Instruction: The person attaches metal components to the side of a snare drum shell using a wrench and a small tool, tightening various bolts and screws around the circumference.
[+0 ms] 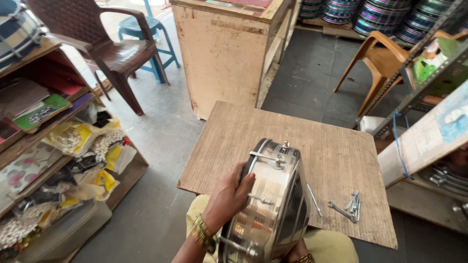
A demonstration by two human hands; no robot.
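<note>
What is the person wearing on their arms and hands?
Both hands are bare, with no gloves and no sleeves in view. The left wrist carries a stack of green and gold bangles. A gold bangle also shows at the right wrist, mostly hidden at the bottom edge of the picture.
</note>
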